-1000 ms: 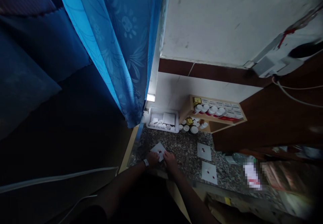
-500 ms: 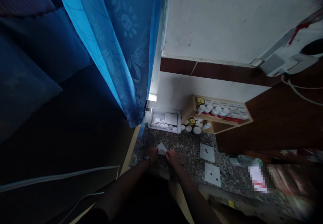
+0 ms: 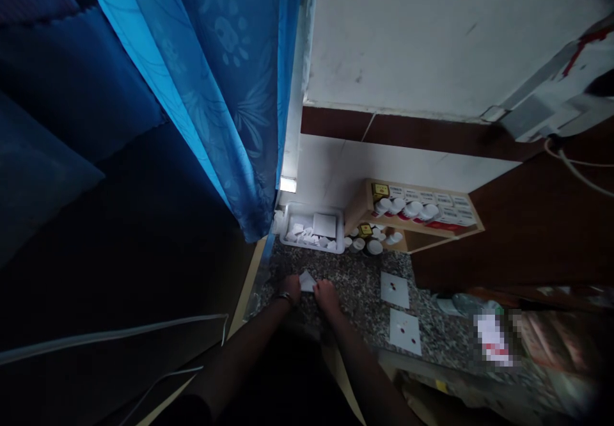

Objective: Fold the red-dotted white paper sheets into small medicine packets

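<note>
A small folded sheet of white paper [image 3: 307, 281] is held between my two hands, just above or on the speckled countertop. My left hand [image 3: 290, 286], with a band on its wrist, is closed on the paper's left side. On its right edge my right hand [image 3: 326, 294] is closed too, fingers curled. To the right lie two white paper squares, an upper one [image 3: 394, 290] and a lower one [image 3: 405, 331], each bearing a few small dark red and pale pieces. Behind my hands stands a white plastic tray [image 3: 340, 234] with several small folded white packets and a stack of paper.
A wooden shelf [image 3: 417, 235] at the back holds boxes and white-capped bottles [image 3: 412, 210], with more bottles beneath. A blue curtain [image 3: 230, 93] hangs at left. Plastic-wrapped goods [image 3: 551, 339] lie on the right of the granite counter [image 3: 355, 285]. A cable [image 3: 582, 173] hangs at right.
The paper between my hands looks smaller and its peak has shifted, as if folded further. My right hand has curled a little more. The view has shifted slightly.
</note>
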The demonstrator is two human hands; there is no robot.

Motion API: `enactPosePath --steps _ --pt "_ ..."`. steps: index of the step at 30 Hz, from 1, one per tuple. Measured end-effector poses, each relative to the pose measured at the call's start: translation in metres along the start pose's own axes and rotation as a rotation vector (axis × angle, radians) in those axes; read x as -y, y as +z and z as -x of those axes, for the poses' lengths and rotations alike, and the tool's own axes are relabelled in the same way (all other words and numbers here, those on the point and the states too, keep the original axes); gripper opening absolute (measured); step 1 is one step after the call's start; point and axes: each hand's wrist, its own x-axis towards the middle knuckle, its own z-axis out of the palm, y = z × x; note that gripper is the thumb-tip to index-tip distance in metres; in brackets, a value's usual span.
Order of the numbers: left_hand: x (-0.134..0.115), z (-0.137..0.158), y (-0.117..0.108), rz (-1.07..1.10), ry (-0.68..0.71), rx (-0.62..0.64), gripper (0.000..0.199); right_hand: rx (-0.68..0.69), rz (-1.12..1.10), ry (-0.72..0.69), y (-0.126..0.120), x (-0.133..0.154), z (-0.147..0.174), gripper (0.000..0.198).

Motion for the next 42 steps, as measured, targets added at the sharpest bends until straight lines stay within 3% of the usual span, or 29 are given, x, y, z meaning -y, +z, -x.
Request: enactPosePath --steps 10,14,19,25,32,37,42 --pt "0.001 -0.004 0.009 -0.077 0.036 -0.120 0.027 0.034 0.045 0.034 -0.007 0.006 -0.005 0.025" --pt "0.011 0.002 0.022 -0.131 0.229 -0.242 0.036 0.052 0.045 0.021 -0.010 0.007 -0.007 0.025" --pt "0.027 0.012 0.042 -0.242 0.420 -0.266 0.042 0.057 0.051 0.020 -0.011 0.008 -0.007 0.026" --pt "0.029 0.021 0.053 -0.348 0.370 -0.204 0.060 0.051 0.056 0.051 -0.012 0.011 -0.007 0.025" --pt "0.019 0.017 0.051 -0.325 0.299 -0.206 0.057 -0.018 0.066 0.071 -0.005 0.013 -0.004 0.024" --pt "0.020 0.016 0.050 -0.314 0.301 -0.206 0.058 -0.141 0.054 -0.082 0.003 0.005 0.005 0.029" --pt "0.023 0.016 0.056 -0.326 0.300 -0.197 0.060 -0.125 0.088 -0.324 0.024 -0.002 0.022 0.046"
